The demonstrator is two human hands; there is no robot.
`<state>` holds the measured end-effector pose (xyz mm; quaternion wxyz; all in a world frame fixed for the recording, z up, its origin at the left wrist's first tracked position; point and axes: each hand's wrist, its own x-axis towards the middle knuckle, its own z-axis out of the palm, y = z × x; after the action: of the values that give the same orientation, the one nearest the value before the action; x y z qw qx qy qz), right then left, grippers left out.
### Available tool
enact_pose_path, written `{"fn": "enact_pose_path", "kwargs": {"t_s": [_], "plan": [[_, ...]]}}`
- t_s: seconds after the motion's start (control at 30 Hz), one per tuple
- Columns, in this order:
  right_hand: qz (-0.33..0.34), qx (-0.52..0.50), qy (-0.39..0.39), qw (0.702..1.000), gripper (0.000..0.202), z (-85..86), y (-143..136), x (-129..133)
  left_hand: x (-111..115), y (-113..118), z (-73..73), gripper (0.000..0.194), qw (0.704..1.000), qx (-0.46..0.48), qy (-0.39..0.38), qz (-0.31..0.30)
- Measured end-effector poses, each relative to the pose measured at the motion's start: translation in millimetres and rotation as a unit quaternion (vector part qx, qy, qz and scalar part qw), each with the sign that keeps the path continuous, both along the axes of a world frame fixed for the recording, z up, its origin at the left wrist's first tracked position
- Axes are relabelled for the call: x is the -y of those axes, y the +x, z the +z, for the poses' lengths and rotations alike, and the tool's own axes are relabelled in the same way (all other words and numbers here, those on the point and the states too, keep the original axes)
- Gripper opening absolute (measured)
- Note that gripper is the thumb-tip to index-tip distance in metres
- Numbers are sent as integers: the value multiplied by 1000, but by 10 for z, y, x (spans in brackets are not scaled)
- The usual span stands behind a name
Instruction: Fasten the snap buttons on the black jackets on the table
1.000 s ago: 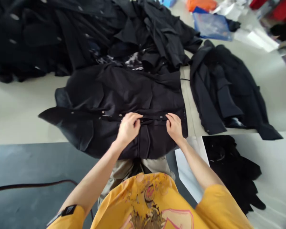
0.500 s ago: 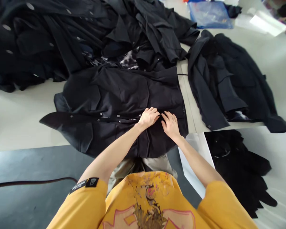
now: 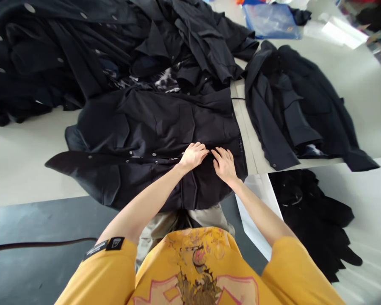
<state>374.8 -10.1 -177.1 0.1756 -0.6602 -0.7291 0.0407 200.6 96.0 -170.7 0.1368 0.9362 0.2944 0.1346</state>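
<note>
Closer together than one second ago, the two hands now nearly meet over the jacket; the left hand has slid along its front edge towards the right hand. The left hand's fingers are curled nearly closed, pinching the fabric of that edge. The right hand's fingers are partly bent and slightly spread, their tips touching the same edge; whether they grip it cannot be told.

The jacket lies flat on the table in front of the person, its collar end to the left and its lower hem to the right, with one side hanging over the near edge. At least five snaps show along its front, left of the hands, and four pocket flaps can be seen, two on each half.

Beyond it is one pile of dark garments, too tangled to count. One second jacket lies to the right, its sleeve past the table edge. Behind that are one blue plastic bag and some white paper. Below the table on the right, one white box holds black cloth, number unclear. One cord runs across the lower left.
</note>
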Motion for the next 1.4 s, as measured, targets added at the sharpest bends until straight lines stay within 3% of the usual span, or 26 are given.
{"fn": "enact_pose_path", "kwargs": {"t_s": [0.2, 0.4, 0.53, 0.7, 0.87, 1.03, 1.23, 1.4], "plan": [[13, 41, -16, 999, 44, 34, -11, 1, 83, -19, 137, 39, 996, -68, 37, -52], [26, 54, -14, 998, 46, 40, -29, 26, 538, 64, 174, 51, 990, -124, 52, 36], [26, 59, -16, 998, 46, 49, -52, 88, 680, 124, 144, 55, 986, -151, 36, 64], [26, 51, -6, 998, 41, 117, -48, 65, 710, 173, 172, 57, 982, -165, 26, 87], [-86, 13, -23, 996, 38, 210, -112, -416, 735, 157, 173, 57, 983, -162, 22, 78], [-155, 53, -20, 986, 34, 140, -291, -802, 705, 134, 135, 55, 985, -156, 19, 70], [-172, 57, -13, 983, 37, 13, -328, -766, 667, 88, 61, 55, 989, -131, 1, 65], [-162, 63, 19, 985, 40, -8, -338, -769, 638, -38, -54, 54, 997, -26, 2, 74]]}}
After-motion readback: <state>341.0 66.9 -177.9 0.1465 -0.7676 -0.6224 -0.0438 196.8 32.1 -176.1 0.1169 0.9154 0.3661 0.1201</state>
